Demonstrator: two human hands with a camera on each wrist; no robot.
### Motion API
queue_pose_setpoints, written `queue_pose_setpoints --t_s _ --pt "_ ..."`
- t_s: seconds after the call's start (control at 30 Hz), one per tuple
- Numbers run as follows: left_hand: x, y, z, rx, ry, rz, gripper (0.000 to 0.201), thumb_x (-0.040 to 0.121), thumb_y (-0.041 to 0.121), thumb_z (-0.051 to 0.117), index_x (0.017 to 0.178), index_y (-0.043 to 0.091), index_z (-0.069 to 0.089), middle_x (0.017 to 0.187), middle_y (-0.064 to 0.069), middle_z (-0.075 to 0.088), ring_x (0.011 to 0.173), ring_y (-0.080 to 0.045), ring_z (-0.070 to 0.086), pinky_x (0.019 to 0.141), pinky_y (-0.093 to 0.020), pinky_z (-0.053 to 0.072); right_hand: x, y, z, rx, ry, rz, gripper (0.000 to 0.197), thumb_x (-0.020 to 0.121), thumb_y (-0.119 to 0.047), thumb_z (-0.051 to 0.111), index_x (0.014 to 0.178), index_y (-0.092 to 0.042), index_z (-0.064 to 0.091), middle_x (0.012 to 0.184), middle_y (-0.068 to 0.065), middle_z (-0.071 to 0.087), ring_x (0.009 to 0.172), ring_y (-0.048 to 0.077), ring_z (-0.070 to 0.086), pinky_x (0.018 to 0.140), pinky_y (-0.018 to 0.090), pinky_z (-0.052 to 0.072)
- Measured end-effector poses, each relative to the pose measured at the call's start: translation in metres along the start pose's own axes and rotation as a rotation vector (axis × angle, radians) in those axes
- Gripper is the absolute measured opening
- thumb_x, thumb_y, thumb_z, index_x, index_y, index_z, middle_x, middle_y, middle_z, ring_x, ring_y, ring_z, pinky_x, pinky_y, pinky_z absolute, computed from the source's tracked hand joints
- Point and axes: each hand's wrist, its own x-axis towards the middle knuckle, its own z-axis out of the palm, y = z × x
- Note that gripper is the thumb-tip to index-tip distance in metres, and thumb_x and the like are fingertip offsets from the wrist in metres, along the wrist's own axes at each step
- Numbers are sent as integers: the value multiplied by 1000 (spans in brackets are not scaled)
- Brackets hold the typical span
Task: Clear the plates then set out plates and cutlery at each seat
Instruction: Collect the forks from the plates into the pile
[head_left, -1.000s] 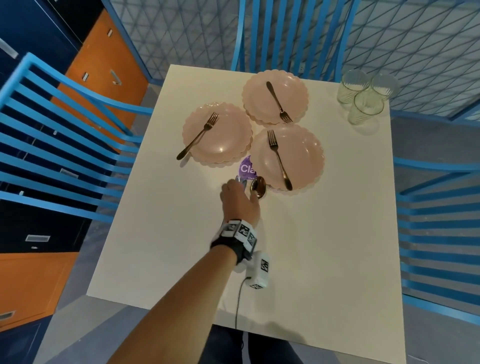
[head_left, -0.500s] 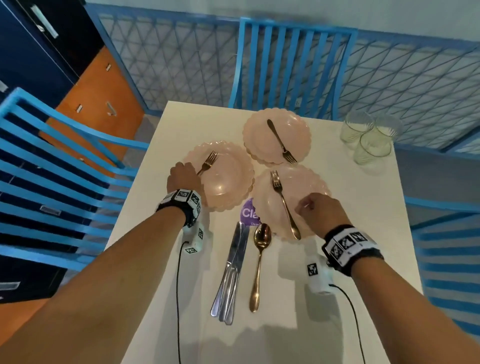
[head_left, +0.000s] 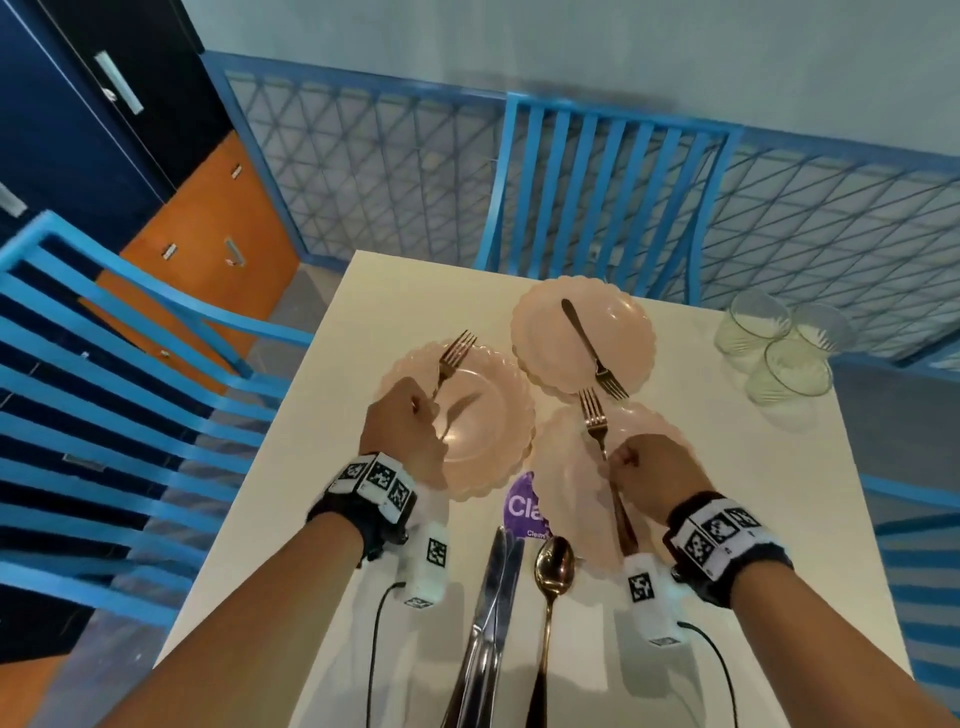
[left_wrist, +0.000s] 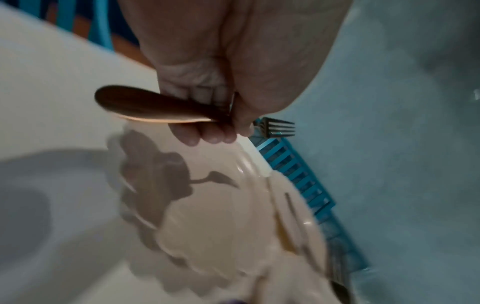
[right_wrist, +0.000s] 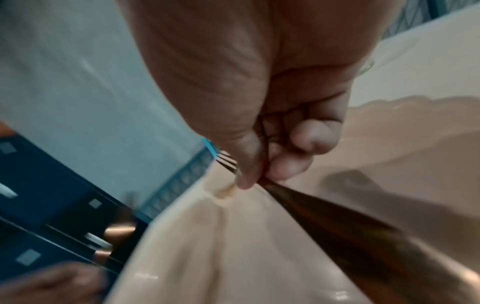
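Three pink scalloped plates sit on the cream table (head_left: 779, 493). My left hand (head_left: 402, 428) grips a copper fork (head_left: 454, 353) and holds it lifted over the left plate (head_left: 493, 431); in the left wrist view the fork's handle (left_wrist: 155, 105) sticks out of my fist (left_wrist: 215, 115). My right hand (head_left: 652, 475) pinches another fork (head_left: 595, 421) by the handle over the near plate (head_left: 576, 488); its handle (right_wrist: 337, 222) shows in the right wrist view. A third fork (head_left: 592, 348) lies on the far plate (head_left: 623, 322). Two knives (head_left: 493, 613) and a spoon (head_left: 553, 577) lie in front.
Three clear glasses (head_left: 779, 348) stand at the table's far right corner. A purple card (head_left: 524, 506) lies partly under the near plate. Blue slatted chairs stand at the left (head_left: 104, 389), far side (head_left: 597, 197) and right (head_left: 919, 519).
My left hand left the spoon and knives on the table and moved to the left plate; my right hand came in. Both forks now sit gripped and raised off their plates.
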Motion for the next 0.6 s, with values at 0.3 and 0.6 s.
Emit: queue_pose_setpoints --t_s 0.3,0.6 --pt "-35 51 36 -690 -262 -79 14 97 9 55 101 8 68 74 -14 70 64 -30 65 65 -40 57 -5 -85 -5 473 -192 -191 19 100 -9 63 87 1 71 68 12 72 52 14 67 56 21 56" --pt "-32 61 44 -893 -352 -212 13 101 1 43 101 6 55 63 -14 57 52 -22 48 48 -28 39 26 -95 9 406 -95 -177 20 95 -13 67 75 -13 71 64 3 73 49 9 61 55 24 50"
